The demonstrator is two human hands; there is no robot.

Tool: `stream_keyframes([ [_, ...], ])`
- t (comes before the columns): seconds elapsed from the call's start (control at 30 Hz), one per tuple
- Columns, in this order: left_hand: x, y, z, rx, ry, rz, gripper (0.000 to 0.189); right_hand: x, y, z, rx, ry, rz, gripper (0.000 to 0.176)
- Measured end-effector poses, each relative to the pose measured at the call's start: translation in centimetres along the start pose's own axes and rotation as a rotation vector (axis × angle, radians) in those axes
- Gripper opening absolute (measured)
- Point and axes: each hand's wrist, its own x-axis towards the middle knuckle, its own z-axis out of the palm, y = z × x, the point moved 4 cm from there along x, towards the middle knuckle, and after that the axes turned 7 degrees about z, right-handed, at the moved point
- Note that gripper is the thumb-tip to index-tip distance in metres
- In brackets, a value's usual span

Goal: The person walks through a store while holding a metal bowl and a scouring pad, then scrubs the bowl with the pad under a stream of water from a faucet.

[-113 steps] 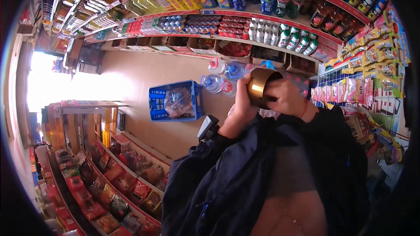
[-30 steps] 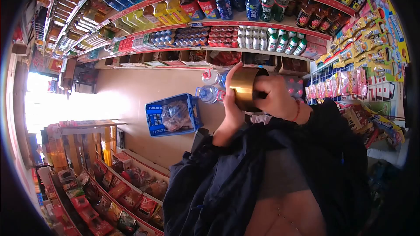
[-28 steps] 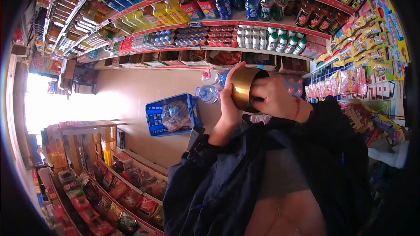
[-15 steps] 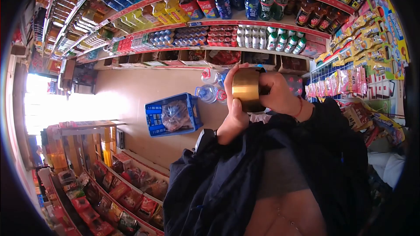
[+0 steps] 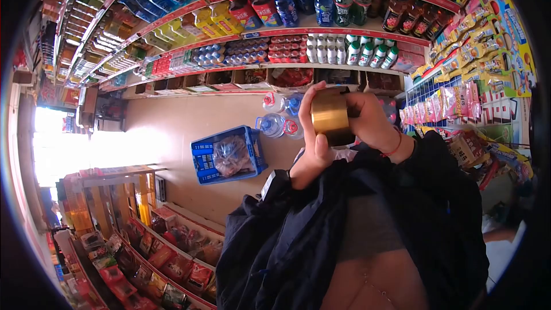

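Note:
A shiny gold-coloured cylinder (image 5: 331,117), lying on its side with a dark right end, is held up in front of my chest. My left hand (image 5: 313,140) wraps round its left side, thumb on the front and fingers behind. At the dark right end, my right hand (image 5: 373,120) is closed against the rim with its fingers curled in. Its fingertips are hidden, and so is whatever lies inside that end. A red cord circles my right wrist.
A blue plastic basket (image 5: 195,162) with a filled clear bag (image 5: 231,155) stands on the floor. Large water bottles (image 5: 271,125) are beside it. Drink shelves (image 5: 252,34) curve across the back, snack packets (image 5: 439,106) hang at right, and packaged goods shelves (image 5: 166,258) run lower left.
Both hands and the cylinder have shifted slightly right in view. The cylinder has turned a little, and my right-hand fingers cover more of its dark end.

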Motion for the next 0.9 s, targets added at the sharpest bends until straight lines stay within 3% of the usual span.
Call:
stream_keyframes([
  [0.03,0.1,0.3,0.0,0.073,-0.002,0.127,0.076,-0.2,-0.8,0.0,-0.117,-0.033,-0.062,0.023],
  [0.07,0.4,0.8,0.0,0.071,-0.005,0.125,0.076,-0.4,-1.5,0.1,-0.235,-0.066,-0.124,0.023],
  [0.1,0.9,1.2,-0.1,0.024,-0.006,-0.029,0.075,-0.3,-1.9,-0.2,-0.234,-0.062,-0.124,0.023],
  [0.13,1.0,1.3,0.0,-0.023,-0.006,-0.183,0.074,-0.4,-2.9,0.0,-0.434,-0.135,-0.305,0.022],
  [0.17,1.0,1.4,0.1,-0.026,-0.008,-0.184,0.074,-0.7,-3.5,0.3,-0.634,-0.209,-0.486,0.021],
  [0.3,0.4,1.0,0.7,-0.021,-0.01,-0.185,0.071,-0.6,-3.1,0.0,-0.628,-0.285,-0.441,0.021],
  [0.4,0.1,1.5,1.3,-0.043,-0.024,0.016,0.075,-0.9,-3.5,-0.1,-0.464,-0.131,-0.404,0.02],
  [0.47,0.1,1.4,1.3,0.011,-0.008,0.093,0.075,-1.0,-3.5,-0.2,-0.386,-0.073,-0.107,0.021],
  [0.6,0.8,1.2,0.8,0.028,-0.003,0.25,0.073,-0.8,-4.1,-0.1,-0.355,-0.03,-0.123,0.021],
  [0.63,1.0,1.6,0.6,0.027,-0.004,0.251,0.073,-0.8,-4.7,0.2,-0.464,-0.118,-0.294,0.021],
  [0.67,1.2,1.5,0.4,-0.042,0.013,0.06,0.073,-0.9,-5.2,0.5,-0.573,-0.209,-0.466,0.022],
  [0.7,1.2,1.5,0.4,-0.109,0.03,-0.133,0.073,-0.8,-5.3,0.4,-0.573,-0.209,-0.465,0.022],
  [0.73,1.2,1.8,0.4,-0.068,0.022,-0.166,0.073,-0.7,-5.3,0.4,-0.603,-0.256,-0.453,0.023],
  [0.8,0.7,1.6,0.5,-0.06,0.026,-0.128,0.074,-0.8,-5.2,0.5,-0.633,-0.3,-0.442,0.023],
  [0.87,0.0,1.1,0.5,-0.052,0.032,-0.096,0.074,-0.8,-5.0,0.3,-0.475,-0.207,-0.342,0.023],
  [0.9,-0.1,1.1,0.6,-0.007,0.017,0.007,0.075,-0.9,-4.8,0.5,-0.474,-0.207,-0.341,0.023],
])
